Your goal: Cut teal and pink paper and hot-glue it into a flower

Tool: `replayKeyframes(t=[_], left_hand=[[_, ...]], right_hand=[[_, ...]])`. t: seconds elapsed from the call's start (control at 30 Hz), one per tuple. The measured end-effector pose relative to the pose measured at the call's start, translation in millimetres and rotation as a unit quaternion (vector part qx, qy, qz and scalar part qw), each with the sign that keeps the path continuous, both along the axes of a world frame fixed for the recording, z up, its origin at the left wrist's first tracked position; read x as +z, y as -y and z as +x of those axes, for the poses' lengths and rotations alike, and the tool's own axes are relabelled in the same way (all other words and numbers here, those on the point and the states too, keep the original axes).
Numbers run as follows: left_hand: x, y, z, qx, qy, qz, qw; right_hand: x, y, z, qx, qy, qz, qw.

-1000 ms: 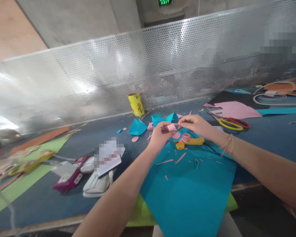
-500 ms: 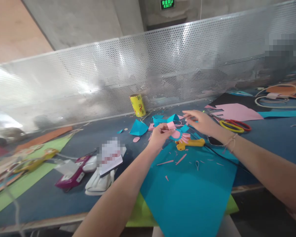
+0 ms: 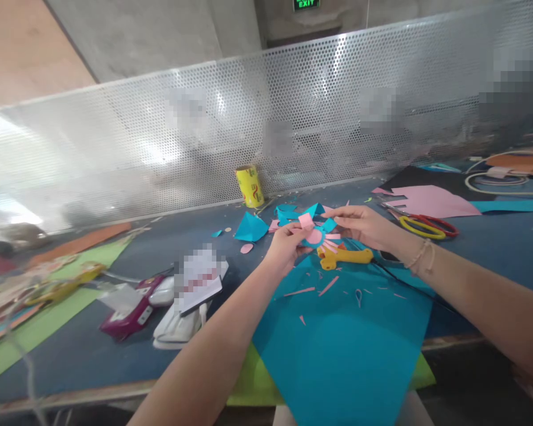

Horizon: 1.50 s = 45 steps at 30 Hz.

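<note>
The left hand (image 3: 285,247) pinched the flower (image 3: 313,237) near the glue gun (image 3: 350,256), while the right hand (image 3: 359,225), half-curled, was at the blue tab (image 3: 329,225), grip undeterminable.

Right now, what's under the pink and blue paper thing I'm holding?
Below the paper piece you can see a yellow glue gun and a big blue sheet. Whatever the paper piece directly covers can't be seen.

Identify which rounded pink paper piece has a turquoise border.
The pink disc in the left hand: it is edged in turquoise, whereas the pink oval lies apart on the dark blue table.
</note>
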<state>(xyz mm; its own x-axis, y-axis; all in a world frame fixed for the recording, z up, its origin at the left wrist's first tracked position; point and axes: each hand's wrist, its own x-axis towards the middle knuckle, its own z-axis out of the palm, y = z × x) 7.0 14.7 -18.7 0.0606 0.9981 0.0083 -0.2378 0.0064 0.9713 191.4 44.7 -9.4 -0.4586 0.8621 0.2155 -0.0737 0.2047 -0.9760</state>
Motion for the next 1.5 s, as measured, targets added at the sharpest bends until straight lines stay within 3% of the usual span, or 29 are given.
replayKeyframes(t=[0.23, 0.63, 1.03, 1.5], left_hand=[[-0.2, -2, -4, -0.054, 0.037, -0.041, 0.997], [-1.2, -1, -3, -0.084, 0.005, -0.044, 0.995], [5.2, 11, 1, -0.166, -0.041, -0.049, 0.984], [4.9, 11, -1, -0.174, -0.051, -0.037, 0.983]], right_hand=[[2.1, 0, 2, 0.033, -0.005, -0.051, 0.998], [10.4, 7, 4, 0.138, 0.015, -0.076, 0.987], [4.9, 4, 13, 0.302, 0.041, -0.061, 0.951], [-3.8, 1, 8, 0.289, 0.059, -0.04, 0.955]])
